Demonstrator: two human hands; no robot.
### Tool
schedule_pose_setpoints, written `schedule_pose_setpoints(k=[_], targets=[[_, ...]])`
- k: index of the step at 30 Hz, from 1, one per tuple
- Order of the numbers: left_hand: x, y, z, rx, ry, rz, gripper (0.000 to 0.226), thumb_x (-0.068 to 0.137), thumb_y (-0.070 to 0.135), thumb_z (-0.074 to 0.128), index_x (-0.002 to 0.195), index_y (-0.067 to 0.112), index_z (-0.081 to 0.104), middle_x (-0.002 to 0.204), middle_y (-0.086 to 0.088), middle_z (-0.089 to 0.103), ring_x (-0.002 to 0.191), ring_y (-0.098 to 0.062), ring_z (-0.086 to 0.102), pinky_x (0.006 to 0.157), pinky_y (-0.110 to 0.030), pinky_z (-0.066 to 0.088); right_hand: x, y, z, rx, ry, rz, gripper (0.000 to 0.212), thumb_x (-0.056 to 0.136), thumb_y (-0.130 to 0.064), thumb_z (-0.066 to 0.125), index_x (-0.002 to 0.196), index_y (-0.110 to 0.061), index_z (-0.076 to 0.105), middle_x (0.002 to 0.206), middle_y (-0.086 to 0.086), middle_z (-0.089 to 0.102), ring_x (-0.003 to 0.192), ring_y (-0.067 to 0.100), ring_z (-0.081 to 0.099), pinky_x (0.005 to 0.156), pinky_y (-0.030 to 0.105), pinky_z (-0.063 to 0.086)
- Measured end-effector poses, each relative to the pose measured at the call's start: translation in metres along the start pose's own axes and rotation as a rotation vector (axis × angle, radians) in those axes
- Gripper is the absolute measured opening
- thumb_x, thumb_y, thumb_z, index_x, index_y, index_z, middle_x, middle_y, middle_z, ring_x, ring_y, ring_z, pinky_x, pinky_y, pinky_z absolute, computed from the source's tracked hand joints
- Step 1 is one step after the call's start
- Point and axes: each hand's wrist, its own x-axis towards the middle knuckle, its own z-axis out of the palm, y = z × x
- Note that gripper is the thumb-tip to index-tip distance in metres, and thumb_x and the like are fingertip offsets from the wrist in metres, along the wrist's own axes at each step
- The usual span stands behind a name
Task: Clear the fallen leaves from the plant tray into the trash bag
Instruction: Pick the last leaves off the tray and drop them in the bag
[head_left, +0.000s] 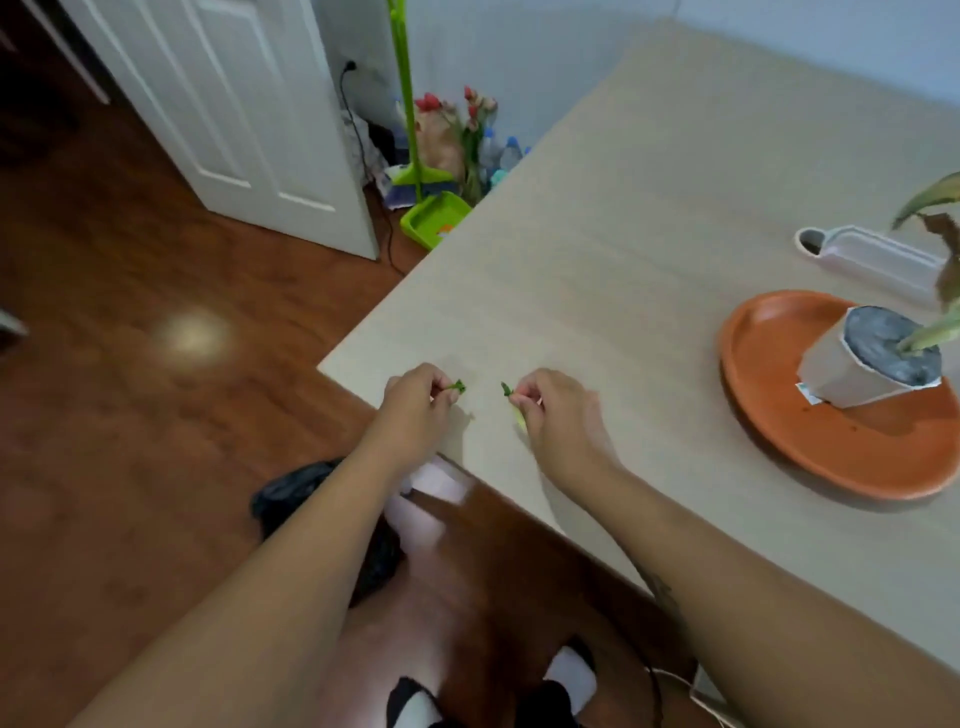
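Here, beige table (649, 218) corner meets wooden floor (130, 389).

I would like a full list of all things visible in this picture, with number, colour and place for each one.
table: one, beige, right half
tray: one, orange, table's right side
plant pot: one, pale, on the tray
white container: one, behind the tray
leaf pieces: two, green, one pinched in each hand
trash bag: one, black, floor under left forearm
broom: one, green, far corner
dustpan: one, green, floor
flowers: bunch, red, corner
door: one, white
left hand: near table corner
right hand: beside it
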Motion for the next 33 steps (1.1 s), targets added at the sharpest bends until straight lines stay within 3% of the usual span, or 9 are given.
schedule_pose_setpoints(k=[5,9,12,15,18,25,30,33], targets=[[-0.047,-0.075,-0.069,0.042,0.108,-0.140,0.018,0.096,0.020,0.051,0.078,0.022,0.051,0.078,0.007,0.053,0.091,-0.024,0.048,0.072,-0.030,0.036,-0.013,-0.075,0.066,0.136,-0.130,-0.141,0.013,0.091,-0.017,0.054,0.078,-0.019,0.055,0.083,-0.004,0.054,0.078,0.015,0.050,0.069,0.027,0.036],[-0.080,-0.137,-0.107,0.056,0.153,-0.287,0.020,0.098,0.024,0.049,0.078,0.024,0.048,0.078,0.008,0.049,0.097,-0.034,0.050,0.072,-0.036,0.037,-0.023,-0.117,0.124,0.168,-0.246,-0.176,0.013,0.092,-0.019,0.054,0.080,-0.019,0.055,0.083,-0.003,0.058,0.076,0.013,0.052,0.069,0.024,0.035],[-0.098,-0.170,-0.116,-0.010,0.206,-0.388,0.016,0.097,0.024,0.051,0.084,0.017,0.055,0.076,0.003,0.050,0.091,-0.027,0.047,0.069,-0.033,0.035,-0.026,-0.130,0.161,0.160,-0.351,-0.170,0.016,0.093,-0.019,0.052,0.077,-0.020,0.054,0.086,0.000,0.059,0.076,0.015,0.054,0.067,0.027,0.040],[-0.103,-0.198,-0.113,-0.062,0.254,-0.470,0.016,0.097,0.025,0.053,0.085,0.014,0.055,0.073,0.002,0.051,0.074,-0.020,0.048,0.055,-0.027,0.033,-0.021,-0.134,0.199,0.099,-0.429,-0.146,0.023,0.093,-0.024,0.053,0.071,-0.029,0.049,0.084,-0.003,0.056,0.076,0.016,0.052,0.069,0.034,0.044],[-0.099,-0.236,-0.100,-0.119,0.316,-0.566,0.013,0.097,0.023,0.053,0.088,0.013,0.055,0.073,0.005,0.048,0.063,-0.009,0.044,0.051,-0.022,0.031,-0.007,-0.130,0.247,0.069,-0.513,-0.140,0.021,0.093,-0.024,0.055,0.072,-0.024,0.052,0.079,-0.004,0.056,0.074,0.017,0.053,0.067,0.035,0.045],[-0.072,-0.344,-0.038,-0.209,0.353,-0.693,0.011,0.093,0.018,0.059,0.090,0.008,0.059,0.072,0.002,0.051,0.061,-0.011,0.044,0.052,-0.023,0.034,0.025,-0.083,0.368,0.077,-0.576,-0.158,0.015,0.090,-0.022,0.060,0.076,-0.016,0.059,0.082,0.000,0.064,0.069,0.013,0.055,0.054,0.021,0.039],[-0.057,-0.405,0.005,-0.254,0.394,-0.733,0.007,0.090,0.014,0.063,0.091,0.007,0.063,0.070,0.001,0.056,0.060,-0.005,0.050,0.050,-0.014,0.037,0.032,-0.040,0.443,0.066,-0.632,-0.150,0.015,0.087,-0.020,0.063,0.072,-0.023,0.061,0.077,-0.003,0.065,0.072,0.015,0.060,0.065,0.029,0.048],[-0.053,-0.430,0.018,-0.190,0.363,-0.738,0.013,0.093,0.015,0.057,0.091,0.009,0.068,0.084,-0.007,0.067,0.075,-0.019,0.060,0.064,-0.029,0.045,0.034,-0.022,0.473,0.015,-0.748,-0.184,0.014,0.091,-0.020,0.058,0.089,-0.022,0.072,0.089,-0.001,0.071,0.079,0.014,0.062,0.072,0.030,0.051]])
